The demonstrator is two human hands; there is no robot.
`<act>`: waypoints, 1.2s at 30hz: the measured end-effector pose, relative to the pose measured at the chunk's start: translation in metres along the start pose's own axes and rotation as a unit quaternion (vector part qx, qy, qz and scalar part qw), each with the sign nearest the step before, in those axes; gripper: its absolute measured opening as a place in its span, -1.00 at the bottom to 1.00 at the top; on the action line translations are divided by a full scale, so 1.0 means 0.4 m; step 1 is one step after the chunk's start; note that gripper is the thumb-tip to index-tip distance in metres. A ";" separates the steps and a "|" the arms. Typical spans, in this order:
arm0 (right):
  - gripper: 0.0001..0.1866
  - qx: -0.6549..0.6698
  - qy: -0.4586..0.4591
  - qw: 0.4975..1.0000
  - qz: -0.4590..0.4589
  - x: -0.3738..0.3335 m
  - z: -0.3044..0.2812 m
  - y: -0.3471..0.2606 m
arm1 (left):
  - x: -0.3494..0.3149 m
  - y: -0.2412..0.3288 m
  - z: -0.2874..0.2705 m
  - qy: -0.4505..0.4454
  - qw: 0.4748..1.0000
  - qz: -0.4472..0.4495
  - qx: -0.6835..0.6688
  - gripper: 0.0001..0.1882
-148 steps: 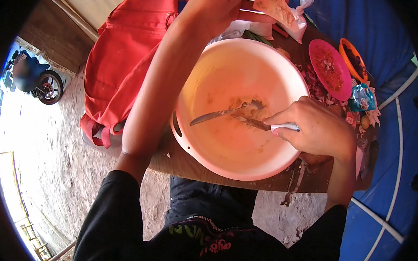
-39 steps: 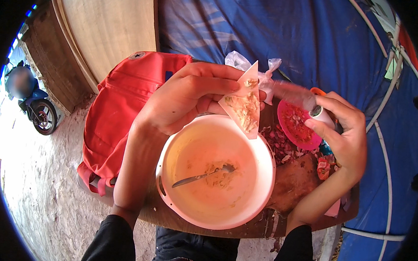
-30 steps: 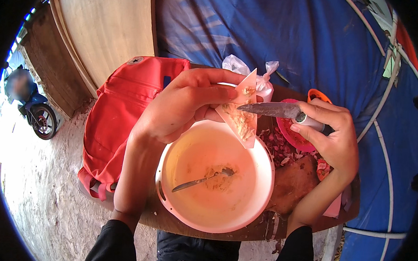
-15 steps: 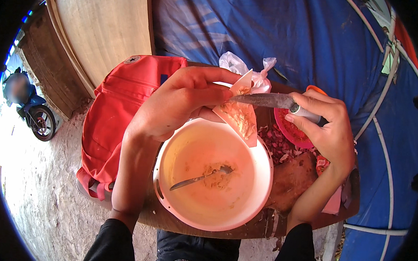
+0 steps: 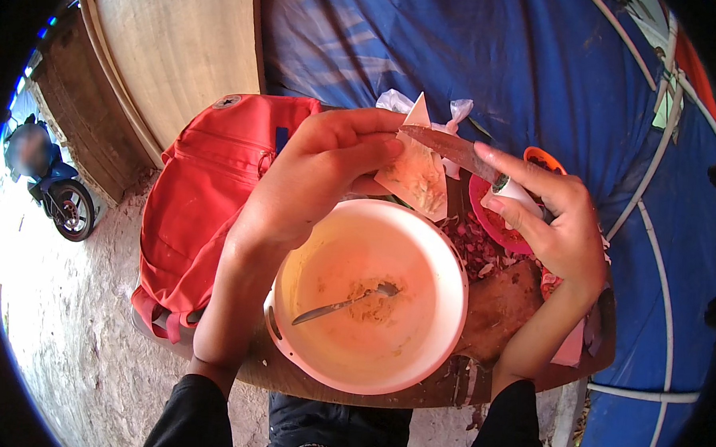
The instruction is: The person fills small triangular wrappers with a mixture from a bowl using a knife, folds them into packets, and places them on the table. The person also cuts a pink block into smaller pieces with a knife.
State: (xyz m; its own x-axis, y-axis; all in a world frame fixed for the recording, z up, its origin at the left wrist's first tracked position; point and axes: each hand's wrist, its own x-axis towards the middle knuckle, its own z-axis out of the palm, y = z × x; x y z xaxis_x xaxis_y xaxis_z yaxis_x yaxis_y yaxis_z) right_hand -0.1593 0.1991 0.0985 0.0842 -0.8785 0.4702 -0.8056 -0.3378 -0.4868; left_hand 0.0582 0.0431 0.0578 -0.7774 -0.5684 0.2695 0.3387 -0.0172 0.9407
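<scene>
My left hand pinches a pale, roughly triangular wrapper sheet smeared with a light, lumpy filling. Gripped by its white handle, a knife is in my right hand, its blade tip at the upper part of the sheet, close to my left fingers. Beneath the two hands stands a large white basin, a little food residue on its bottom. A metal spoon lies inside it.
A red backpack lies left of the basin on the brown table. Behind the sheet are plastic bags. To the right sit a pink bowl, an orange bowl, purplish peelings and a wooden board.
The sheet has been raised a little, away from the basin. The knife blade has moved up along it and now slants down toward my right hand.
</scene>
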 end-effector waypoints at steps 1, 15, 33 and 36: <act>-0.50 0.004 -0.003 1.000 0.008 0.001 0.001 -0.002 | 0.001 -0.002 0.000 -0.007 1.000 0.007 -0.005 -0.62; -0.58 -0.104 0.026 0.993 0.050 0.004 0.052 -0.026 | 0.016 -0.027 0.012 0.046 0.994 0.022 -0.101 -0.61; -0.49 -0.104 0.010 0.994 0.040 0.003 -0.023 0.019 | 0.004 -0.010 -0.036 -0.078 0.995 -0.055 -0.024 -0.69; -0.49 -0.080 -0.002 0.996 0.035 0.005 -0.031 0.037 | 0.004 -0.021 -0.029 -0.059 0.997 -0.050 0.001 -0.72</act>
State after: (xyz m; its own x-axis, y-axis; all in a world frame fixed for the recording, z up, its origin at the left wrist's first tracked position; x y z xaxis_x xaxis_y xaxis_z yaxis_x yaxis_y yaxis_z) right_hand -0.1784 0.1967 0.1012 0.0269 -0.8992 0.4367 -0.8931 -0.2179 -0.3936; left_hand 0.0603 0.0325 0.0480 -0.8641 -0.4631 0.1972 0.2557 -0.0665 0.9645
